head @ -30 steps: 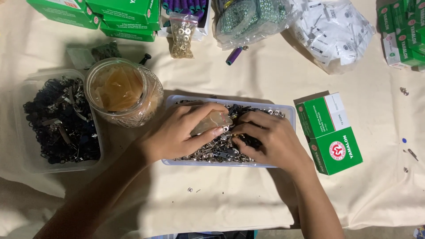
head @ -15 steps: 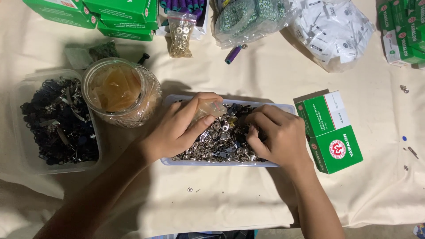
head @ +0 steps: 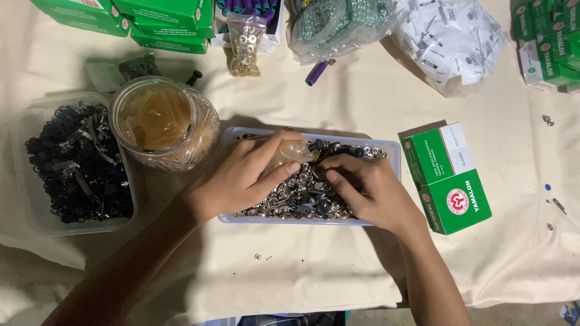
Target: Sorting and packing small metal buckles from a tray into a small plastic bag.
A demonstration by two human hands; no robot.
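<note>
A clear shallow tray (head: 391, 151) in the middle of the cloth-covered table holds a heap of small silver metal fasteners (head: 302, 196). My left hand (head: 241, 178) rests over the tray's left half and grips a small clear plastic bag (head: 289, 154). My right hand (head: 368, 193) lies on the tray's right half with its fingers curled down into the fasteners beside the bag. Whether it holds any pieces is hidden under the fingers.
A glass jar (head: 163, 124) of yellowish bags stands left of the tray, beside a clear tub (head: 36, 223) of dark metal clips. A green box (head: 447, 178) lies to the right. More green boxes (head: 157, 18), bagged items and a white bag (head: 453, 42) line the far edge.
My left hand has shifted slightly right along the tray with the small bag. My right hand has moved left through the fasteners toward the bag.
</note>
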